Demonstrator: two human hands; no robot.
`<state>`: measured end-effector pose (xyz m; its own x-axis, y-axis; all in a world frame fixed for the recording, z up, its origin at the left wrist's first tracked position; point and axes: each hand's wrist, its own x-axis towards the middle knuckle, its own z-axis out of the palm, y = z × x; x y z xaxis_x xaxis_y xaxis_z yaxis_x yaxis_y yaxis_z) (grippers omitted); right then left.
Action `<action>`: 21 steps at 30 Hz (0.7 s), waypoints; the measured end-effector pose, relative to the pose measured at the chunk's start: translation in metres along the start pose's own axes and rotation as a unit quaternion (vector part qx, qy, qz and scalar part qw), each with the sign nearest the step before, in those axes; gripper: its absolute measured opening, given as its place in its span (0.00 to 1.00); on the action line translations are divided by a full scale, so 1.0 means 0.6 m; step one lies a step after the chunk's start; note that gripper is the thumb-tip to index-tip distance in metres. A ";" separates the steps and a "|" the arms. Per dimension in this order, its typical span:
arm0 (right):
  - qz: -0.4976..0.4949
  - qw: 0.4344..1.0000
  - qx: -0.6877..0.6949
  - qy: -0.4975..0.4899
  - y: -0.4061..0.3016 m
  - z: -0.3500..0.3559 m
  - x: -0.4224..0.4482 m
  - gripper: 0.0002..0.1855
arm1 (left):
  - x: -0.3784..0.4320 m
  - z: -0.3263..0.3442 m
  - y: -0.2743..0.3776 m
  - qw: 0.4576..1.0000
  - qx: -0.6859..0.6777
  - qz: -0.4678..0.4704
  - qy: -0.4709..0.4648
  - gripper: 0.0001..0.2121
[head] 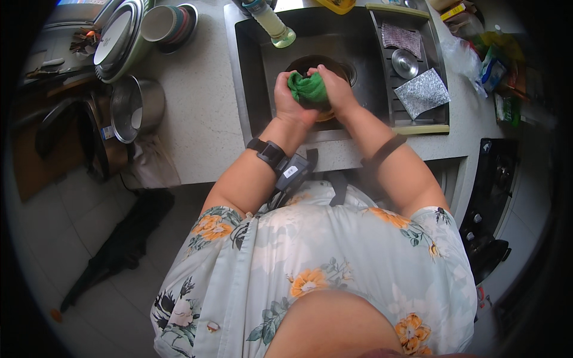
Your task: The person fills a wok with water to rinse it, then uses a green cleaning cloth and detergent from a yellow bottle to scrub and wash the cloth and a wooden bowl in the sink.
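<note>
My left hand [287,99] and my right hand [339,91] are together over the sink, both closed around a bunched green cloth [309,86]. The cloth bulges up between the thumbs. Behind and under the hands is a round, dark brownish vessel [313,59], mostly covered by them, so its exact kind and contents are hidden. It is inside the stainless steel sink basin [277,53], near the drain [353,76]. A tap with a pale, translucent spout end [283,37] hangs over the basin, beyond my left hand.
Right of the basin, a drainboard [405,120] holds a pinkish scrubbing cloth [401,39], a metal lid [405,63] and a silvery pad [423,94]. Stacked bowls [160,24], plates [114,40] and a steel pot [150,105] stand left. A gas stove [485,210] lies far right.
</note>
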<state>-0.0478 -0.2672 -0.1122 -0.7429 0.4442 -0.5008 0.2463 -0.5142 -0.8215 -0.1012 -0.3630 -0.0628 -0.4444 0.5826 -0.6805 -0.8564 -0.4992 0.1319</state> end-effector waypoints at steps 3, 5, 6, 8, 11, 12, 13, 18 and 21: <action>0.135 0.984 0.109 -0.023 -0.009 -0.008 0.002 0.17 | 0.004 -0.012 0.006 1.000 0.015 0.004 0.001 0.08; 0.135 0.978 0.151 -0.057 0.020 -0.028 0.025 0.15 | -0.005 -0.001 0.002 1.000 0.008 -0.009 0.004 0.08; 0.191 0.956 0.207 -0.082 0.025 -0.026 0.034 0.15 | -0.010 -0.001 0.004 1.000 0.015 -0.019 0.005 0.08; 0.243 0.928 0.261 -0.106 0.033 -0.034 0.043 0.15 | -0.004 -0.010 0.006 0.999 0.020 -0.023 -0.019 0.09; 0.312 0.914 0.234 -0.113 -0.007 -0.017 0.018 0.13 | -0.027 0.002 0.022 0.997 0.071 -0.018 -0.016 0.10; 0.286 0.926 0.228 -0.093 0.000 -0.024 0.020 0.14 | -0.002 -0.031 0.030 0.997 0.062 -0.009 -0.046 0.10; 0.261 0.936 0.224 -0.074 0.008 -0.031 0.024 0.14 | 0.006 -0.038 0.038 0.997 0.061 -0.008 -0.045 0.10; 0.031 0.983 0.151 0.097 -0.020 -0.026 0.016 0.15 | 0.052 -0.092 0.069 0.996 0.070 0.038 0.045 0.10; -0.048 0.994 0.076 0.063 -0.022 -0.002 -0.013 0.18 | 0.082 -0.109 0.060 0.992 0.081 0.053 0.082 0.10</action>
<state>-0.0445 -0.2627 -0.0976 -0.6719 0.5797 -0.4609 0.0750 -0.5660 -0.8210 -0.1370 -0.3943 -0.1390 -0.4964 0.4134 -0.7633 -0.8443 -0.4346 0.3136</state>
